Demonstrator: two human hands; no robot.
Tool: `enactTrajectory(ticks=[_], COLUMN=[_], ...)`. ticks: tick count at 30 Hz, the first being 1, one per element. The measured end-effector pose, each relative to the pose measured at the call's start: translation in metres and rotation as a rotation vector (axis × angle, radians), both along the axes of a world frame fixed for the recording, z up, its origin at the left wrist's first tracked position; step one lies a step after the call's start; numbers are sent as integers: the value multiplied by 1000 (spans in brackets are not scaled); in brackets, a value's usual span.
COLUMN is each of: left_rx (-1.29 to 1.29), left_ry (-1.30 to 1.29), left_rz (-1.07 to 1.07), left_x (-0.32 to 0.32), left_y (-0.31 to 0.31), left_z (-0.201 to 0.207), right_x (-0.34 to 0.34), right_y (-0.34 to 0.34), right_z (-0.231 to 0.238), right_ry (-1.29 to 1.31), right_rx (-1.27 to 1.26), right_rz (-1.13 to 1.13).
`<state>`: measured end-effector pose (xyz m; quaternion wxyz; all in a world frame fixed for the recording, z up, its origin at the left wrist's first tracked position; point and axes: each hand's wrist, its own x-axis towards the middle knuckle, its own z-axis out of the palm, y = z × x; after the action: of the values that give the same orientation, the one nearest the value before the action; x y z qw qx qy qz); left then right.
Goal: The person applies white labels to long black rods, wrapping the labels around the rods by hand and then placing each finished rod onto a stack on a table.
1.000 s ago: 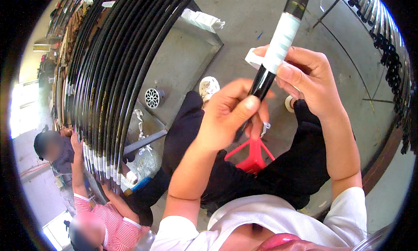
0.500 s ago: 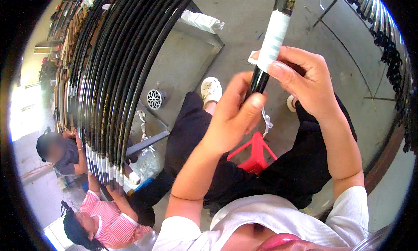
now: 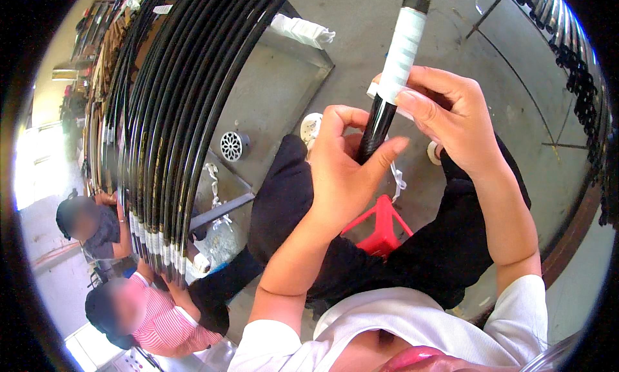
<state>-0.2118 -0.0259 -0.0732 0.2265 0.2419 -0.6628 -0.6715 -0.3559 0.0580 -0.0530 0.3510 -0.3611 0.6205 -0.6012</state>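
Note:
A glossy black rod [image 3: 380, 122] slants up and away in front of me, and its far end leaves the top of the view. White tape [image 3: 402, 49] is wrapped round it in overlapping turns. My left hand [image 3: 342, 172] is curled loosely round the bare lower end, fingers behind it and thumb standing off to the right. Higher up, my right hand [image 3: 458, 117] pinches the tape at its lower edge between thumb and fingers. A small white piece sticks out left of the rod there; whether it is the tape's loose end I cannot tell.
Many black rods [image 3: 187, 114] lie side by side at the left, with two people [image 3: 164, 314] beyond. More rods [image 3: 574, 69] line the far right. A red stool [image 3: 382, 233] shows between my legs. A white bundle [image 3: 302, 30] lies on a metal frame [image 3: 316, 82].
My left hand has loosened, its thumb swinging out from the rod. The rod has shifted slightly, and more bare black shows below the tape. My right hand keeps its pinch.

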Motion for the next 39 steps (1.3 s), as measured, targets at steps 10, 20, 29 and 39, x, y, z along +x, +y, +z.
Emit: enactTrajectory(ticks=[10,20,29,39], left_rx=[-45,214,380,328], left_ry=[35,69,236,102], left_rz=[16,-98,-233,-165], left_x=[-1,-1,1,-1], left_y=[-1,-7,-1,3], left_z=[0,9,7,9], right_x=[1,2,-19,-18], right_y=[-2,-3,3,2], right_z=[3,4,10,3], right_ry=[5,-109,-9,112], right_rx=[-6,12,-21,2], right_rz=[31,59,133,138])
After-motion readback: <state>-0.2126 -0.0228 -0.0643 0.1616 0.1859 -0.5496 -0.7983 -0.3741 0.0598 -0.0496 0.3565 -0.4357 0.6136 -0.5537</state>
